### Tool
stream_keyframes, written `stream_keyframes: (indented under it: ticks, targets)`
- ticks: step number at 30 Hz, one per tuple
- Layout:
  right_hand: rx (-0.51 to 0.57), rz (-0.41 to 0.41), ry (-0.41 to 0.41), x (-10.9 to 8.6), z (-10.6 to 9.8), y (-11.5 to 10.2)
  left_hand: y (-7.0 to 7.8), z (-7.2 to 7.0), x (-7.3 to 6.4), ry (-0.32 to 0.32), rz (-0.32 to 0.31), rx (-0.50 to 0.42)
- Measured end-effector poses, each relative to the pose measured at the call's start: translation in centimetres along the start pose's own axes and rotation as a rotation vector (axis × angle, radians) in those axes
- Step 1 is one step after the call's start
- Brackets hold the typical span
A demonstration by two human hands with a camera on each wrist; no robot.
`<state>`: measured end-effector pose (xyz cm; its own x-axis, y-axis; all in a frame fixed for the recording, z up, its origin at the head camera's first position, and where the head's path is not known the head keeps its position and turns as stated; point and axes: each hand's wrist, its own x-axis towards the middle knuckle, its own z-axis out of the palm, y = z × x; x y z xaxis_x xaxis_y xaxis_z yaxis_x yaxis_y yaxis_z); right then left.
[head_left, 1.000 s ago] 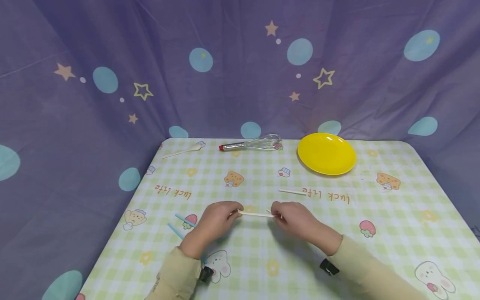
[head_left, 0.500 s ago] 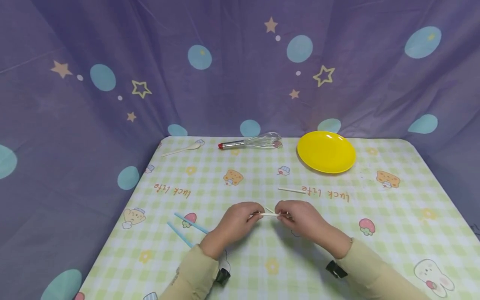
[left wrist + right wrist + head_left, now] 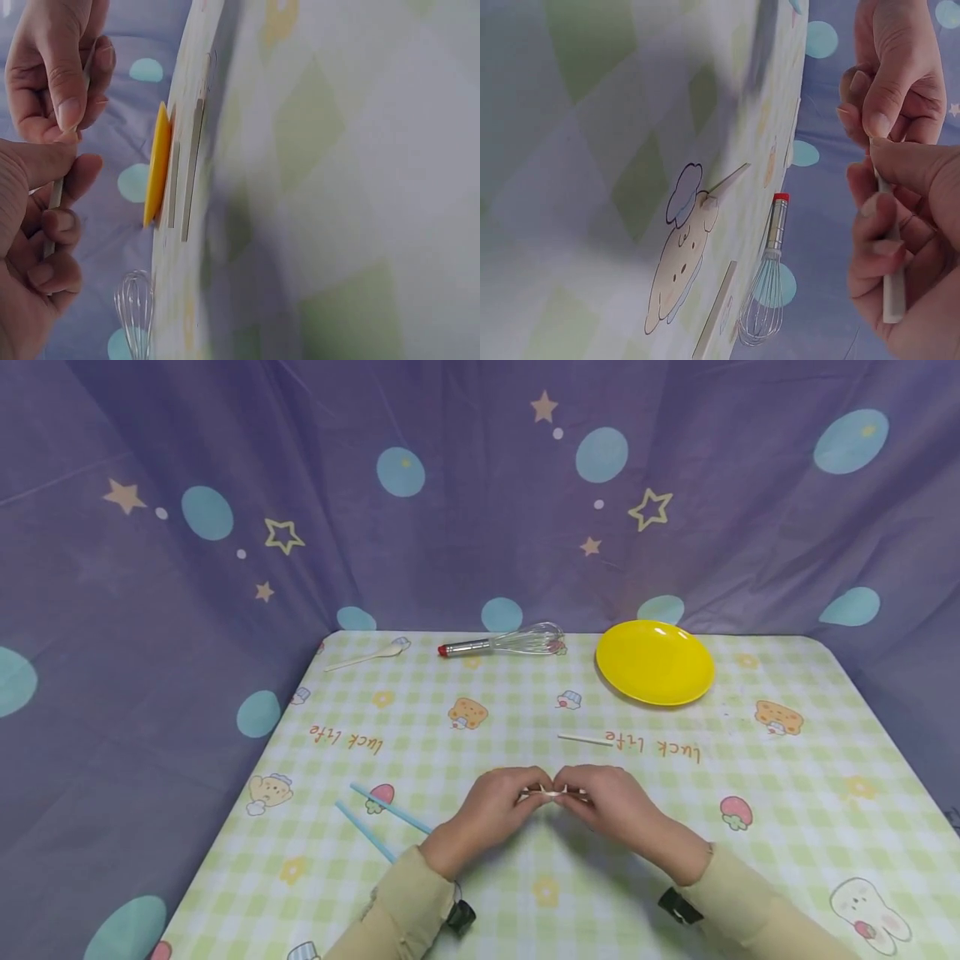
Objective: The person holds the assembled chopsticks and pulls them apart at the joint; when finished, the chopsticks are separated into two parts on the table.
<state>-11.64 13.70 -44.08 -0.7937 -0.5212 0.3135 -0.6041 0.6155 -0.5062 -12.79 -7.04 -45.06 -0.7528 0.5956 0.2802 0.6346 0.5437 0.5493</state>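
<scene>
A slim pale stick (image 3: 552, 793) is held crosswise between both hands, whose thumbs meet at its middle. My left hand (image 3: 504, 802) grips one side of it, and in the left wrist view that length of the stick (image 3: 56, 193) runs under curled fingers. My right hand (image 3: 611, 793) pinches the other side; in the right wrist view the squared end of the stick (image 3: 894, 296) sticks out below the fingers. Fingers hide most of its length. Two more pale stick pieces, a shorter one (image 3: 175, 184) and a longer one (image 3: 193, 172), lie on the tablecloth beyond the hands.
At the back of the table are a yellow plate (image 3: 655, 662), a whisk (image 3: 510, 643) with a red-tipped handle, and a pale spoon (image 3: 367, 656). Two slender light-blue sticks (image 3: 390, 808) lie left of my left forearm. A purple curtain (image 3: 465, 552) hangs behind.
My left hand has moved right along the stick until it meets my right hand, which has shifted slightly right. The stretch of stick showing between them has shrunk. Other things stay put.
</scene>
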Motion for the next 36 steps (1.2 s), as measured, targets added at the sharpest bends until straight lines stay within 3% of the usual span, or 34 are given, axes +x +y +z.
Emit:
stream_keyframes:
  ticks: [9, 13, 18, 28, 36]
  targets:
    - [0.092, 0.085, -0.026, -0.42, -0.68, 0.03, 0.41, 0.13, 0.10, 0.045, -0.008, -0.110]
    - [0.132, 0.064, -0.031, -0.56, -0.60, 0.06, 0.22, 0.23, 0.10, 0.030, -0.038, -0.196]
    - [0.109, 0.009, 0.025, -0.65, -0.29, 0.16, -0.04, 0.19, 0.20, 0.013, -0.074, -0.295]
    - [0.086, -0.010, 0.053, -0.88, -0.18, 0.01, -0.02, 0.13, 0.14, 0.001, -0.103, -0.318]
    - [0.064, -0.026, 0.052, -1.00, -0.12, 0.04, -0.09, 0.20, 0.13, 0.002, -0.088, -0.310]
